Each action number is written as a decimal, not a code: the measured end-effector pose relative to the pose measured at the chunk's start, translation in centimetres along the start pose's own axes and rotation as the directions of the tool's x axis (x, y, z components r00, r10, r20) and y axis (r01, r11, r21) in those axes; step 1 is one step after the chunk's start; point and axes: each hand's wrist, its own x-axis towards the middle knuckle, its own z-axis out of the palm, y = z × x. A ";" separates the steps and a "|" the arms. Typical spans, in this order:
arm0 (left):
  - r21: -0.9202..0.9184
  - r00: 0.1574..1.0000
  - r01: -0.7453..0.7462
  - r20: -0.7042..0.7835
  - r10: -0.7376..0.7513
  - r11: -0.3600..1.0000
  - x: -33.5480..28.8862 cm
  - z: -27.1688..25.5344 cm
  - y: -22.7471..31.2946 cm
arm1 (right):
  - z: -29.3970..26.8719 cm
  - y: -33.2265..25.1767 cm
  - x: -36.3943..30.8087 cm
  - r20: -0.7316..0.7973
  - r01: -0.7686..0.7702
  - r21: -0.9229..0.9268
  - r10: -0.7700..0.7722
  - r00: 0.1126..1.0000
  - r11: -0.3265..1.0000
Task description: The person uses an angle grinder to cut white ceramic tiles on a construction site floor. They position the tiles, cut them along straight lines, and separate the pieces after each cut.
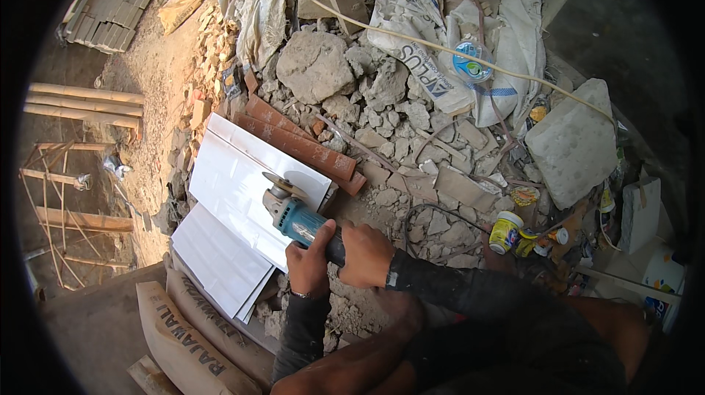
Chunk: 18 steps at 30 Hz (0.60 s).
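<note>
A teal angle grinder with a dark rear body is held in both my hands over a white glossy tile. My left hand wraps round its body from the near left side. Behind it, my right hand grips the dark rear end. The thin disc stands at the tool's far end, over the tile's face; whether it touches the surface, I cannot tell. Nearer to me and to the left lie more white tiles, stacked with their edges showing.
Brown roof tiles lie just beyond the white ones. Broken concrete rubble spreads ahead, crossed by a pale cable. Filled paper sacks lie at the near left. A yellow can and a concrete slab are at right.
</note>
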 end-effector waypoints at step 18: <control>0.018 1.000 -0.001 -0.010 0.002 1.000 -0.5 0.3 -0.2 | -0.4 0.0 -0.9 0.002 -0.021 0.009 0.021 1.000 1.000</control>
